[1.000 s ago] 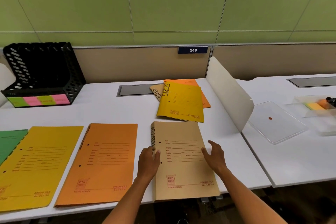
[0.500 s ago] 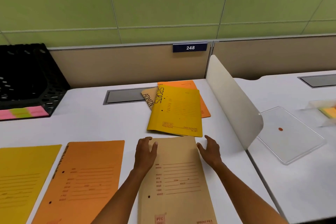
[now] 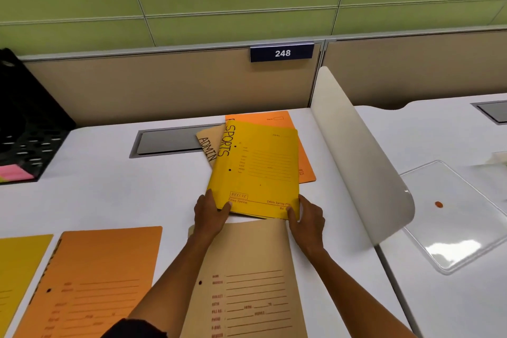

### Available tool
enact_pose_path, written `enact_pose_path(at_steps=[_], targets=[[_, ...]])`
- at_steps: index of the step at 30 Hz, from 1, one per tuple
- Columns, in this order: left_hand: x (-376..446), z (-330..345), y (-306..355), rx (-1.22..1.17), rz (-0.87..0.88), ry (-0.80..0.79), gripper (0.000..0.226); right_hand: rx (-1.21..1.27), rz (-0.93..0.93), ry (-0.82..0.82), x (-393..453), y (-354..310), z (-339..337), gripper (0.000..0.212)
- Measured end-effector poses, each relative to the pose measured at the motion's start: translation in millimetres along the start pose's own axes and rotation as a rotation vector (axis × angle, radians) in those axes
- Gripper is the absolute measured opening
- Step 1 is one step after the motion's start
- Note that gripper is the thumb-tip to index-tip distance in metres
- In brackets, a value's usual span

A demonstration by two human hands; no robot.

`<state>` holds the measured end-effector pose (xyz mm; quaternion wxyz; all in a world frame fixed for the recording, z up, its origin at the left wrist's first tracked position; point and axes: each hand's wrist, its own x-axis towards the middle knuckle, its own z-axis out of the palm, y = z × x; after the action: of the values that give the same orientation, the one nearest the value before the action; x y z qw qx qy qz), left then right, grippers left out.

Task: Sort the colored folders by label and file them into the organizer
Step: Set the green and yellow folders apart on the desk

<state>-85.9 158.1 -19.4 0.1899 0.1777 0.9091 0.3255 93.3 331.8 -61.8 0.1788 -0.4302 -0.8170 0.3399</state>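
Note:
A yellow folder marked SPORTS (image 3: 258, 167) tops a small pile at the desk's middle. Under it lie a tan folder marked ADMIN (image 3: 210, 143) and an orange folder (image 3: 301, 151). My left hand (image 3: 210, 214) grips the yellow folder's near left corner, and my right hand (image 3: 306, 217) grips its near right corner. A tan folder (image 3: 247, 277) lies flat on the desk between my forearms. To its left lie an orange folder (image 3: 93, 277) and a yellow folder (image 3: 19, 269). The black mesh organizer (image 3: 24, 123) with coloured labels stands at the far left.
A white curved divider (image 3: 356, 156) stands upright right of the pile. Beyond it a clear plastic lid (image 3: 461, 217) rests on the neighbouring desk. A grey cable hatch (image 3: 167, 141) sits in the desk behind the pile. The partition wall carries a sign 248 (image 3: 282, 53).
Both hands left the near tan folder and reached forward to the pile, taking hold of the yellow SPORTS folder's near corners. The view has moved forward and to the right.

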Motion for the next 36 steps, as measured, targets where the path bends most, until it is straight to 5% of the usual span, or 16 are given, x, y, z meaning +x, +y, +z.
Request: enact_pose_path(at_steps=[4,12,27,36], targets=[[7.5,5.3,3.1,0.025,-0.015,0.083,0.054,0.059,0.013,0.026,5.6,3.5,3.3,0.048],[13.5,-0.5,30.0,-0.298,-0.028,0.108,0.036,0.119,0.033,-0.013,24.3,-4.4,1.9,0.046],[-31.9,-11.2,36.5,-0.446,0.125,0.184,0.03,0.63,0.301,-0.031,35.0,-15.0,-24.9,0.045],[-81.5,-55.0,3.3,-0.499,0.2,0.213,0.037,0.748,0.161,-0.125,0.0,-52.4,-36.3,0.04]])
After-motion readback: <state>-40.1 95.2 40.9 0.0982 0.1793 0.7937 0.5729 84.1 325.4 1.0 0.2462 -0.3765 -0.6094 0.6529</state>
